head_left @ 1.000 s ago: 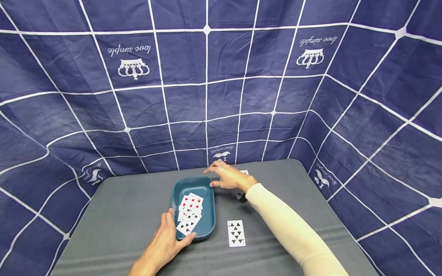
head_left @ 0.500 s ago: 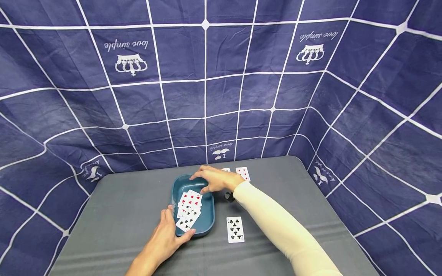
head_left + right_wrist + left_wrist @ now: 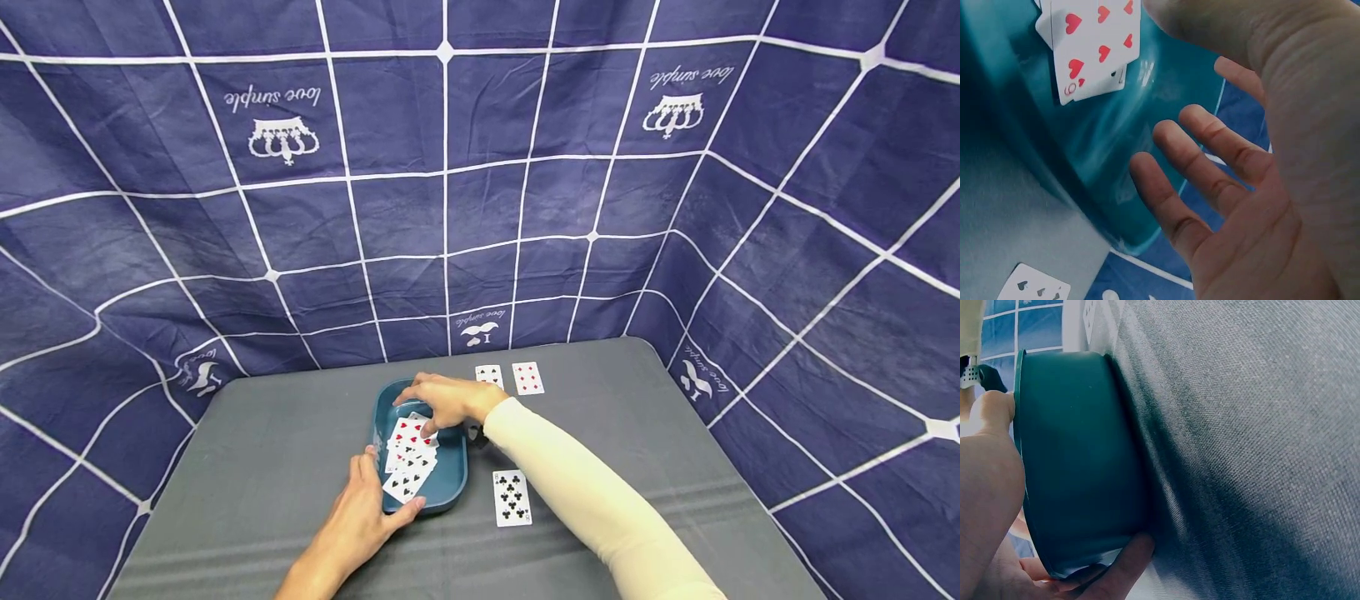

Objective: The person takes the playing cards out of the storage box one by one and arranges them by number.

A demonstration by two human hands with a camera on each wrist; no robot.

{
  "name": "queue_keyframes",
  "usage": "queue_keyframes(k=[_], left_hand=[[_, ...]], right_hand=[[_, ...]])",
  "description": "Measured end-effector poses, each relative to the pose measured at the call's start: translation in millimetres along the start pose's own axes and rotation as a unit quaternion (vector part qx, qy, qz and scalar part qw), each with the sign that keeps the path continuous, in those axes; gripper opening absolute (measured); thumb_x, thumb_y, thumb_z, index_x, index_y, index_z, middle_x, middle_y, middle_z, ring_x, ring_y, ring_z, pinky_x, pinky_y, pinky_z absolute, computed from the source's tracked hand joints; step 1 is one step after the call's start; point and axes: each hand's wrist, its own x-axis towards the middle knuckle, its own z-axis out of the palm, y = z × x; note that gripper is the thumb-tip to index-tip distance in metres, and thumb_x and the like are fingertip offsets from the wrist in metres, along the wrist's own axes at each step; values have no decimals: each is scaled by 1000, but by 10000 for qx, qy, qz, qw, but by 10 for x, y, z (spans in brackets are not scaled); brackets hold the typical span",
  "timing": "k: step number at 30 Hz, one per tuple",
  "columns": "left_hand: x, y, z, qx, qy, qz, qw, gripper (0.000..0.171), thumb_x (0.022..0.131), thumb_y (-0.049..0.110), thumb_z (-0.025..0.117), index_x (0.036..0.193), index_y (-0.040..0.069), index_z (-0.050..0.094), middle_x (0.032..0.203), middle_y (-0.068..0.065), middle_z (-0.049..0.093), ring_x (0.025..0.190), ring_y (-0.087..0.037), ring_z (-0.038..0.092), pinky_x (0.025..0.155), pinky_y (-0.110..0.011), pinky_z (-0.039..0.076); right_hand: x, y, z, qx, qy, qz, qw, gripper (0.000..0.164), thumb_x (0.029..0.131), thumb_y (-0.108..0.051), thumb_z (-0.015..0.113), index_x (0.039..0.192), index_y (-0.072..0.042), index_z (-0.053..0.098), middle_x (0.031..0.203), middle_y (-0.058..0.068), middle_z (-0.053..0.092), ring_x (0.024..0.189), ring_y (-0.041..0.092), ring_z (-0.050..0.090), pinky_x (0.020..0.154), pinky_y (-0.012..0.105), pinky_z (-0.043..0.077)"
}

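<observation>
A dark teal tray (image 3: 452, 477) holds several overlapping playing cards, with the six of hearts (image 3: 1094, 53) on top toward its far end. My left hand (image 3: 362, 506) grips the tray's near left corner; in the left wrist view its thumb lies at the rim and its fingers reach round the outer wall (image 3: 1079, 444). Over the tray's far part is my right hand (image 3: 447, 402), palm down, with its thumb at the six of hearts. The right wrist view shows its other fingers (image 3: 1160, 187) spread and holding nothing.
An eight of clubs (image 3: 512, 497) lies face up right of the tray. Behind, near the table's far edge, are a black-suited card (image 3: 489, 374) and a diamond card (image 3: 528, 377). A blue checked cloth (image 3: 405, 217) hangs around the grey table (image 3: 600, 433).
My right hand has moved left and toward me, from beside the tray's far right corner to over the cards. The two far cards are uncovered. My left hand keeps its place on the tray.
</observation>
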Motion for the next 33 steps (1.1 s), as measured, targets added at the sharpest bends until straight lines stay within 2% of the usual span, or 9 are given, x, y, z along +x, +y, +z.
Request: queue_keyframes(k=[9,16,26,33], left_hand=[[7,2,-7,22,19,62,10000,125,90,53,100,164,-23,35,150,-38,53,118,-49,76,105,-62,63],[0,-12,3,64,-52,0,10000,126,91,54,99,165,-24,33,151,-39,52,124,-50,75,108,-61,62],[-16,-21,29,122,262,297,9991,125,89,51,101,162,-25,36,146,-40,55,122,-49,75,104,-61,63],[-16,-27,34,100,278,293,9991,123,90,51,100,163,-24,35,147,-38,55,121,-48,76,105,-61,62]], right_hand=[[134,-137,81,-174,-223,161,9995,82,94,-28,102,167,-32,65,159,5,63,143,15,64,122,30,54],[150,-228,176,-344,-480,455,9972,86,90,-28,105,166,-36,65,153,3,64,139,21,62,118,33,56],[201,-229,262,-540,-631,857,9929,87,89,-34,105,166,-42,64,147,4,63,131,20,59,112,36,59],[233,-185,307,-580,-567,951,9922,81,88,-28,106,159,-43,70,148,3,60,131,19,60,111,34,58]])
